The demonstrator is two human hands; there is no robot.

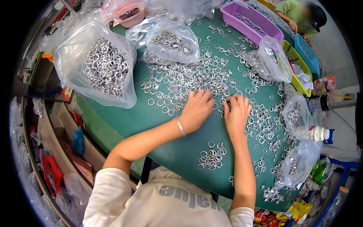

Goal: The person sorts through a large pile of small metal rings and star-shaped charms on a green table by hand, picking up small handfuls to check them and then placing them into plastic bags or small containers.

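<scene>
Silvery metal rings point(177, 81) lie in a broad loose heap on a green tabletop point(159, 125). My left hand point(198, 109), with a bracelet on its wrist, rests at the heap's near edge, fingers curled down among the rings. Just to its right, my right hand point(237, 111) is also curled, thumb close to the forefinger. Whatever the fingertips pinch is hidden or too small to name. A few rings lie in the gap between the hands. Nearer my body, a small separate cluster of rings point(212, 156) sits left of my right forearm.
Clear plastic bags of rings point(106, 68) stand at the far left, with another bag point(170, 43) behind the heap. More rings and bags line the right edge. A purple basket point(245, 22) and a lime-green basket point(298, 68) stand far right, near another person point(298, 17). Shelves are at left.
</scene>
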